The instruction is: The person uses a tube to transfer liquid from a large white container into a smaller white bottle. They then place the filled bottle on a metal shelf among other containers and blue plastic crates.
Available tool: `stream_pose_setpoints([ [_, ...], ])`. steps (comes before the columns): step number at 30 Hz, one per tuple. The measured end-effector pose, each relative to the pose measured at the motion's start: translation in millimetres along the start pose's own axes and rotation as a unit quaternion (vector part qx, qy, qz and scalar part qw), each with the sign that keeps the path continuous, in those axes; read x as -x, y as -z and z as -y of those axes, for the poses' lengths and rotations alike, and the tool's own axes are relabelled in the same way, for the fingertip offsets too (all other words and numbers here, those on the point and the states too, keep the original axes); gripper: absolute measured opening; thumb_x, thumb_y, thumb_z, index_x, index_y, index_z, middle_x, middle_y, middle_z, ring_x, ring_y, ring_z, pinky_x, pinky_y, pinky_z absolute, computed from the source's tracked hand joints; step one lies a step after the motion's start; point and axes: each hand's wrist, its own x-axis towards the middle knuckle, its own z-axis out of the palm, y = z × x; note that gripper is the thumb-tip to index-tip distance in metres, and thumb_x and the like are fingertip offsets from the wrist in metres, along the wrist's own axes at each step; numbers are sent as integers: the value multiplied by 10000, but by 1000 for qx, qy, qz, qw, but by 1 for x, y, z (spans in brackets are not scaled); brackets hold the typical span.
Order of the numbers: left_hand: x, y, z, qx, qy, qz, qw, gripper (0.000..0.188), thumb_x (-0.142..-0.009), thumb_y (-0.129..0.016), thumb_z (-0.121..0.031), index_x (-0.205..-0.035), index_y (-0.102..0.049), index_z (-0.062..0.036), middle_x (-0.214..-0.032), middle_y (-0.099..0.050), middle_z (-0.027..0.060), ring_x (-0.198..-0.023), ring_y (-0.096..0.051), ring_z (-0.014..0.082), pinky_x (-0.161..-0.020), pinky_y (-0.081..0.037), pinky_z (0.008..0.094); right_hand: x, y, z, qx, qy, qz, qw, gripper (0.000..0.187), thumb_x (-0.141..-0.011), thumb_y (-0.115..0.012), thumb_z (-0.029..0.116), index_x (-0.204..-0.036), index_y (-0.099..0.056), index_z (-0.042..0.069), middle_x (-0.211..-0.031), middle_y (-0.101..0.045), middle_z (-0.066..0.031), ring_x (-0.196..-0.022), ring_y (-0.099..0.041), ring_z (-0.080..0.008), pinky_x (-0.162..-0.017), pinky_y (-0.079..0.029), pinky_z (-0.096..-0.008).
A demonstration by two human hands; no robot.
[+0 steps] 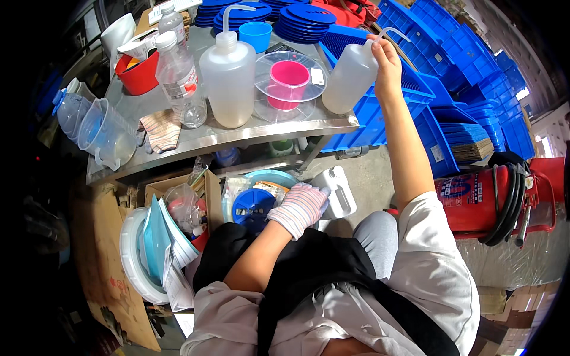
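Observation:
My bare right hand (387, 66) is closed round the cap end of a translucent squeeze bottle (349, 80) with a bent spout. The bottle leans slightly at the right corner of the metal table (208, 133). My left hand (300, 207), in a striped knit glove, hangs low in front of the table. It is beside a white plastic jug (337, 193) and above a blue spool-like disc (252, 209); its fingers are mostly hidden. On the table are a second squeeze bottle (229, 83), a pink cup (288, 83) on a clear reel (264, 89), and a striped glove (161, 130).
Clear bottles (181, 86), a red container (138, 74) and a measuring jug (105, 133) line the table's left. Blue lids (306, 22) and a blue cup (255, 37) stand behind. Blue crates (415, 89) and a red fire extinguisher (475, 199) are rightward. A cardboard box (212, 196) sits below.

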Motion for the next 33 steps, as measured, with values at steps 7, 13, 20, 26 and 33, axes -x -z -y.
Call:
stream_pose_setpoints([
  [7,-10,1,0,15,10,15,1000,197,-909,-515,-238,-980,-595,-73,-786,-658,179,-795,-633,380,-726,-484,486,-6,3,-1,36,19,-29,999,361,-853,-719,319,-1064,-578,61,-895,-616,-40,-793,-574,-103,-687,-458,-247],
  [13,-8,0,0,-2,13,18,1000,204,-912,-519,-238,-996,-592,-67,-766,-656,185,-781,-640,372,-738,-491,472,-5,12,6,37,18,-9,999,351,-887,-658,341,-1095,-617,60,-1007,-611,-33,-950,-551,-133,-874,-420,-304],
  [20,-6,-5,-3,-5,5,19,1000,225,-910,-523,-249,-1020,-593,-65,-808,-661,177,-802,-637,370,-743,-491,472,-2,7,-2,-10,11,-18,1000,302,-861,-707,304,-1021,-611,66,-938,-609,-24,-821,-562,-101,-735,-453,-251],
  [26,-10,-9,2,6,9,34,999,232,-916,-514,-244,-1028,-599,-60,-820,-664,189,-810,-637,370,-747,-490,472,-5,7,-4,-65,16,-9,998,323,-825,-761,264,-1011,-583,68,-930,-606,-35,-774,-574,-90,-676,-469,-235],
  [33,-12,-3,5,-37,17,22,999,227,-893,-541,-247,-1017,-589,-64,-796,-659,172,-775,-641,355,-742,-496,459,-21,22,4,177,100,29,979,473,-853,-685,400,-1144,-572,45,-1191,-561,-116,-1016,-554,-193,-878,-442,-311],
])
